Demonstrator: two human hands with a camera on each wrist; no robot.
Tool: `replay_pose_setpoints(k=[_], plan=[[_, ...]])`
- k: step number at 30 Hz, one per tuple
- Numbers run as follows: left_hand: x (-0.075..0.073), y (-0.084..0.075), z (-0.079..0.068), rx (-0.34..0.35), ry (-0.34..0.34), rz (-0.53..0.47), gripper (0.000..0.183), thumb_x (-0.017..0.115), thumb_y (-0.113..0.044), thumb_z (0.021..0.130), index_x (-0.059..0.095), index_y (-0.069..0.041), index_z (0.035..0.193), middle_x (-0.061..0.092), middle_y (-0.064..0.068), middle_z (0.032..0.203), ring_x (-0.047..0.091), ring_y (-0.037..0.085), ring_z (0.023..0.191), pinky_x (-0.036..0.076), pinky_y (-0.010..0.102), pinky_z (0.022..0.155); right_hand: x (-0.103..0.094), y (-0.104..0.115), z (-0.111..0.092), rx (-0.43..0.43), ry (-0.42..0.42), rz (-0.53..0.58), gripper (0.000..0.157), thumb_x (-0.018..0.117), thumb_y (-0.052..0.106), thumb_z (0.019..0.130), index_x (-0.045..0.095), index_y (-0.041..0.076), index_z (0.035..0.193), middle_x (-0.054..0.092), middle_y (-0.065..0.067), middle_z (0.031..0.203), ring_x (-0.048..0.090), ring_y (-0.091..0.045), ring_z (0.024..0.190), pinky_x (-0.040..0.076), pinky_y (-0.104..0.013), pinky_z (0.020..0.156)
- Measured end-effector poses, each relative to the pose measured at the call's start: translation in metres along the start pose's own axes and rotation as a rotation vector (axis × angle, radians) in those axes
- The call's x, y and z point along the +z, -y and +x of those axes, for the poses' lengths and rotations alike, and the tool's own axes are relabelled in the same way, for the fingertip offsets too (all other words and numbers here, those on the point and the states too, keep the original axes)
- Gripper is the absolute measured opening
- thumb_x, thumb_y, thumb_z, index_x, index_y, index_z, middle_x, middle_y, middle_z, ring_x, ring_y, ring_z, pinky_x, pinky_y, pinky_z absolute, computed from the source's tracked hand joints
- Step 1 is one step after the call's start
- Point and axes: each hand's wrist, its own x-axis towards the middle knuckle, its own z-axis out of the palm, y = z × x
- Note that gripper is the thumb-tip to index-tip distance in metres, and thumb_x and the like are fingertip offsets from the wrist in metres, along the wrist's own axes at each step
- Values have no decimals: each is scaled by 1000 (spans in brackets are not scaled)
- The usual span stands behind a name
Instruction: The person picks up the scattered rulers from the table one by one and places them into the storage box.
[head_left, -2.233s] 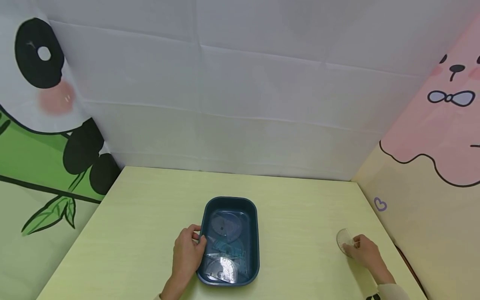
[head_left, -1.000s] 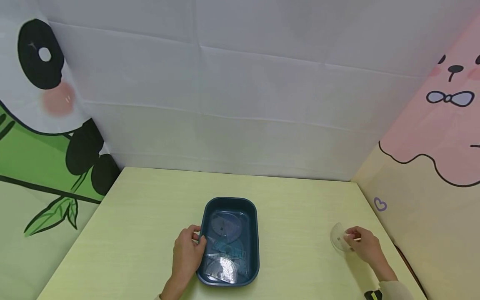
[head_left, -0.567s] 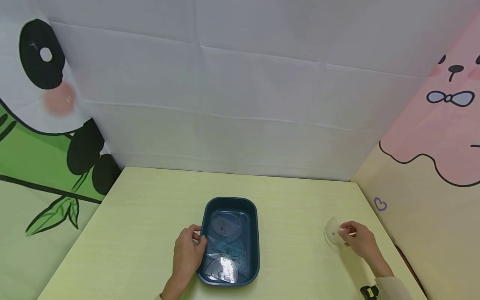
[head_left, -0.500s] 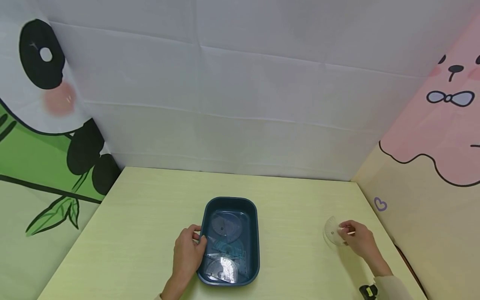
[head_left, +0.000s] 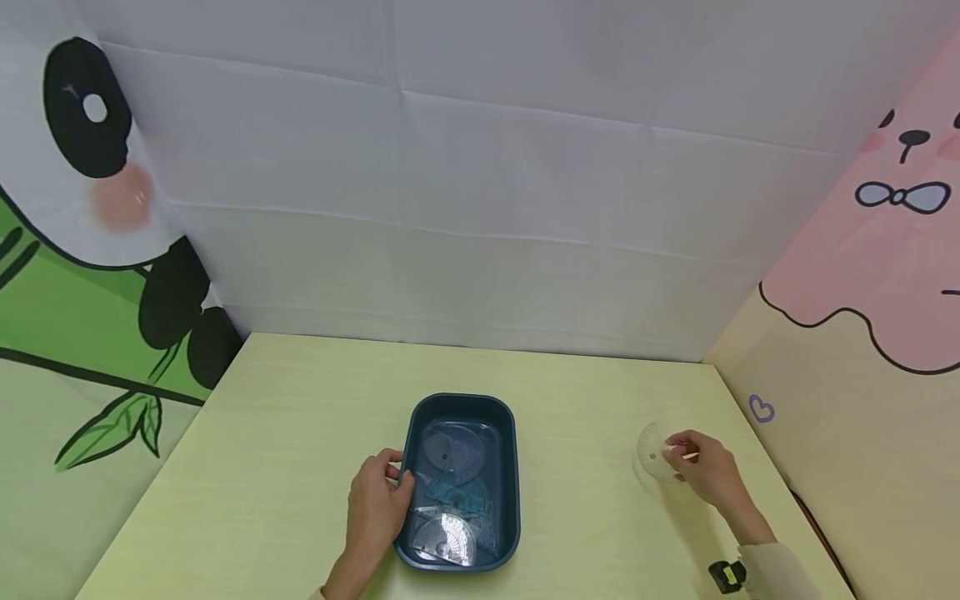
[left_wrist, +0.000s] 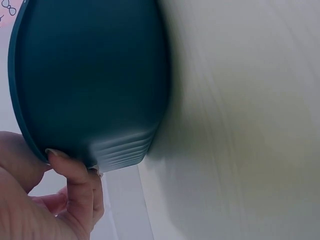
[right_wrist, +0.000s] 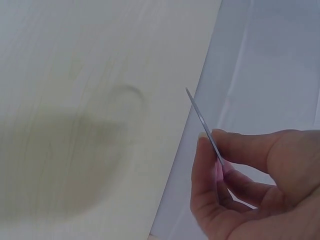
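Observation:
A clear half-round protractor (head_left: 651, 453) is pinched between the thumb and fingers of my right hand (head_left: 705, 468), raised over the right part of the table. In the right wrist view the protractor (right_wrist: 202, 120) shows edge-on, tilted, with its shadow on the tabletop. My left hand (head_left: 377, 507) grips the left rim of a dark blue plastic tray (head_left: 512, 483), thumb on the rim. Inside the tray lie a clear protractor (head_left: 444, 537), a bluish see-through round piece (head_left: 453, 450) and blue-tinted drawing rulers (head_left: 459, 496), overlapping. In the left wrist view my fingers (left_wrist: 75, 172) hold the tray wall (left_wrist: 90, 75).
The pale yellow table (head_left: 315, 417) ends at a white cloth backdrop (head_left: 480, 208). A printed panel with a panda (head_left: 82, 108) stands left, and a pink cartoon panel (head_left: 862, 250) right. A black wrist strap part (head_left: 727, 575) hangs by my right sleeve.
My right hand has moved left and away from me with the protractor, from near the table's right side. The left hand and the tray have stayed in place.

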Motion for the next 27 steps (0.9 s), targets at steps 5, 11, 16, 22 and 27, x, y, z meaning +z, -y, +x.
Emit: replay_pose_setpoints(k=[5,11,16,22,27], plan=[[0,0,0,1,-3,-1,23,71,0,84,72,3,107,59,5,80,57,15,66,44,34,60,3,8,1,-9,9,14,26,69,6,97,63,-11,115,65,-12,93,68,-21,77,59,-31,65],[0,0,0,5,-4,-1,23,71,0,84,72,3,107,59,5,80,57,16,66,45,34,60,6,18,3,-21,17,28,25,68,6,97,63,-11,115,65,-12,93,68,-20,76,59,-36,66],[1,0,0,8,-6,2,22,71,0,84,72,3,106,59,5,79,57,16,66,45,34,61,9,26,5,-26,24,26,25,68,6,97,63,-10,115,65,-12,93,68,-21,77,59,-36,66],[1,0,0,6,0,-2,23,71,0,84,71,3,107,59,6,80,56,15,66,44,33,60,11,36,7,-40,33,36,25,68,7,97,64,-10,115,65,-11,92,68,-22,77,59,-38,67],[1,1,0,10,-5,-1,23,71,1,84,72,3,106,59,5,79,56,15,66,44,33,60,15,43,10,-45,41,43,25,68,7,97,63,-10,116,64,-12,93,69,-25,78,59,-33,65]])
